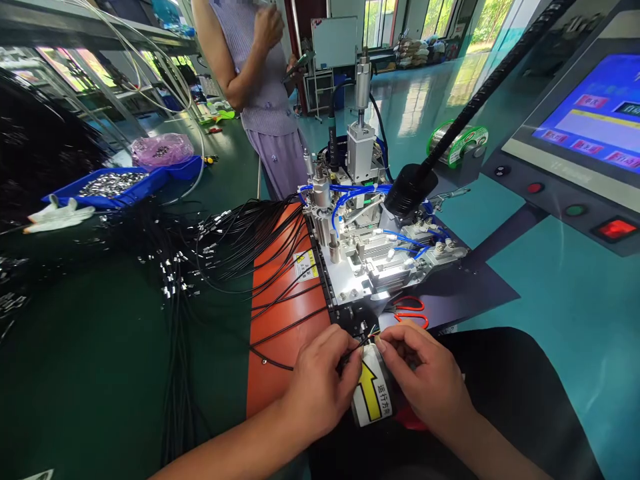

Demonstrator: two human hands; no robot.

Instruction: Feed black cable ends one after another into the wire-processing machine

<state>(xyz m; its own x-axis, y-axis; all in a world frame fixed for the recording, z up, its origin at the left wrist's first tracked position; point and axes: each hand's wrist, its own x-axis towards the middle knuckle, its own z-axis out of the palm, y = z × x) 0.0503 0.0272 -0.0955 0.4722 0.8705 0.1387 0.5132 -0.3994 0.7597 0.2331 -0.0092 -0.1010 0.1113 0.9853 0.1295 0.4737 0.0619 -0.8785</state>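
Observation:
My left hand (327, 373) pinches the end of a black cable (274, 362) between thumb and fingers. Thin coloured wires (373, 331) fan out from that cable end. My right hand (425, 370) has its thumb and forefinger closed at these wires, apparently on one of them; the fingertips hide the exact spot. Just below both hands is a white label (383, 393) with a yellow arrow. Beyond them stands a metal machine (370, 260) with blue air tubes, and red-handled scissors (413, 313) lie by its near edge.
Several black cables cross the orange board (280, 320) on the left. Bundles of cables with metal plugs (173, 277) lie on the green table, near a blue tray (120, 187) of small metal parts. A control screen (595, 120) and a solder spool (457, 143) stand right. A person (270, 100) stands behind the machine.

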